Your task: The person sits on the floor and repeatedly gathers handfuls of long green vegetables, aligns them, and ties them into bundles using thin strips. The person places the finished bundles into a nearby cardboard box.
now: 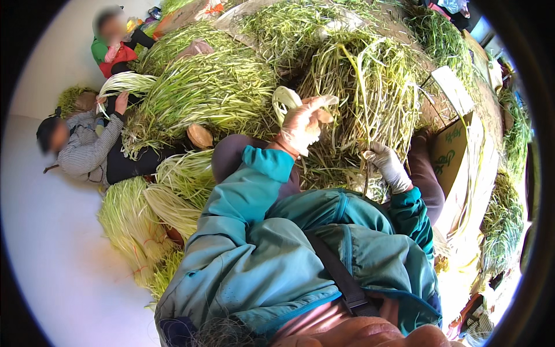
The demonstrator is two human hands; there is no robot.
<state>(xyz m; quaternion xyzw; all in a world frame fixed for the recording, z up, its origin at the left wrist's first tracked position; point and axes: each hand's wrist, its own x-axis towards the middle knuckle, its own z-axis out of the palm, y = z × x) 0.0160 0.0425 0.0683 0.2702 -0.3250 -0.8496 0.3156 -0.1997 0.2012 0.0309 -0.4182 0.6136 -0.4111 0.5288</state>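
Note:
My left hand [303, 123], in a thin translucent glove, is raised above my knee. Its thumb and forefinger point right, and a looped bundle of pale leaves [285, 100] is held in it. My right hand [383, 162], in a whitish glove, is lower at the right, its fingers closed on a long thin stalk [363, 95] that stands nearly upright. Behind the stalk rises a large heap of long yellow-green leafy stalks [390, 82], which look like garlic chives or garlic leaves. Its lower part is darker and partly hidden by my hands.
A second heap of green stalks [208, 95] lies at the left. Tied pale bundles [134, 221] lie near my left elbow. A cardboard box [451, 152] stands beside my right leg. Two seated people are at the left; the nearer one [89, 147] holds a pale bunch [125, 83].

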